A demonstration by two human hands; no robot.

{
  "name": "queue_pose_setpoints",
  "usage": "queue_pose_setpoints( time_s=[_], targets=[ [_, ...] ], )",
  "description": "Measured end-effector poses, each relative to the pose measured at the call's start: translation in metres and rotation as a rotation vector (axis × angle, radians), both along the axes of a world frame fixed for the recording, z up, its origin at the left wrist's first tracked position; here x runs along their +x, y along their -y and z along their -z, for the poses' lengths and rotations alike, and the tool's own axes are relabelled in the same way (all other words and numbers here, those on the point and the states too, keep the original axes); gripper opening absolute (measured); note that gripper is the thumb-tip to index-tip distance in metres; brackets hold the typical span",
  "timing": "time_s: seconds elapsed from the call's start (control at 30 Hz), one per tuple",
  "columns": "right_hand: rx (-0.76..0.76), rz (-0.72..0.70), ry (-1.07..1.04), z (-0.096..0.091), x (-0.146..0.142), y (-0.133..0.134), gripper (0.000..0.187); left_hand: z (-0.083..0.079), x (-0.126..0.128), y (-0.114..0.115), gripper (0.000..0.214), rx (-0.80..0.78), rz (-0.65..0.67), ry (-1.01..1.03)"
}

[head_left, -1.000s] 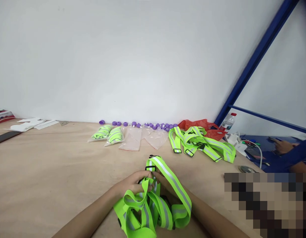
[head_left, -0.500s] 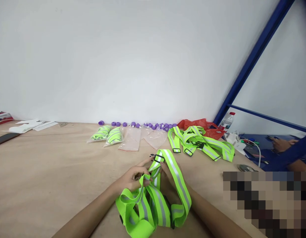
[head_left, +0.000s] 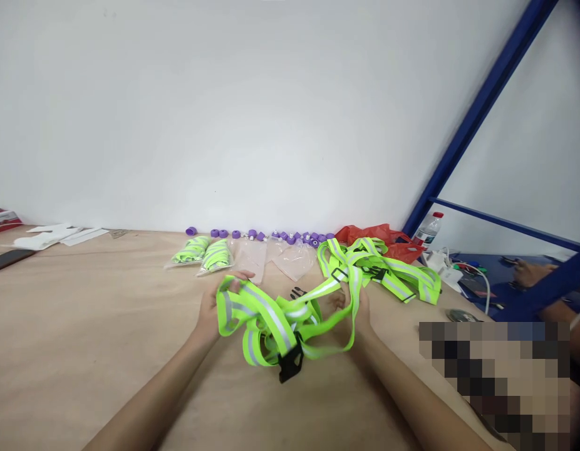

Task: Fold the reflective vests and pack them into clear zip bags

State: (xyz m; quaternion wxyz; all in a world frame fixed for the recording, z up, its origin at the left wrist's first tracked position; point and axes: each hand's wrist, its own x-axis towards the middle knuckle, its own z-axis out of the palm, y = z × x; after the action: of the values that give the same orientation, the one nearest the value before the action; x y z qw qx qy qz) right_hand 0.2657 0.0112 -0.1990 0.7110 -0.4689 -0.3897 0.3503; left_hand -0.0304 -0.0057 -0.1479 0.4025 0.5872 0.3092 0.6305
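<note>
A neon-green reflective strap (head_left: 266,307) with a silver stripe hangs in loops between my two hands, above the tabletop. My left hand (head_left: 210,307) is closed around a folded loop at its left end. At the other end, my right hand (head_left: 358,307) grips the strap near a black slider; its fingers are partly hidden behind the webbing. A black buckle half (head_left: 290,362) dangles from the lower middle, and a pronged black clip (head_left: 297,292) shows behind the loops.
More green reflective straps (head_left: 421,279) lie at the back right beside a red plastic bag (head_left: 374,235). Two bagged straps (head_left: 217,257), clear bags (head_left: 294,262) and several purple caps (head_left: 236,234) line the wall. A bottle (head_left: 429,230) stands right. Another person's hand (head_left: 532,274) is beyond the blue frame.
My hands have moved apart, left hand leftward and right hand rightward. The bunched strap has been lifted and spread between them, and its buckle now hangs at the lower middle.
</note>
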Motion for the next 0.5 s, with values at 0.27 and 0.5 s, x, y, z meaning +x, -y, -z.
queue_pose_setpoints(
  time_s=[0.27,0.5],
  targets=[
    [0.032,0.113,-0.222,-0.019,0.019,-0.009,0.039,0.001,-0.019,-0.025,0.032,0.132,-0.459,0.313],
    [0.112,0.206,-0.325,-0.03,0.036,-0.012,0.038,-0.003,-0.02,-0.022,0.037,-0.083,-0.37,0.263]
  ],
)
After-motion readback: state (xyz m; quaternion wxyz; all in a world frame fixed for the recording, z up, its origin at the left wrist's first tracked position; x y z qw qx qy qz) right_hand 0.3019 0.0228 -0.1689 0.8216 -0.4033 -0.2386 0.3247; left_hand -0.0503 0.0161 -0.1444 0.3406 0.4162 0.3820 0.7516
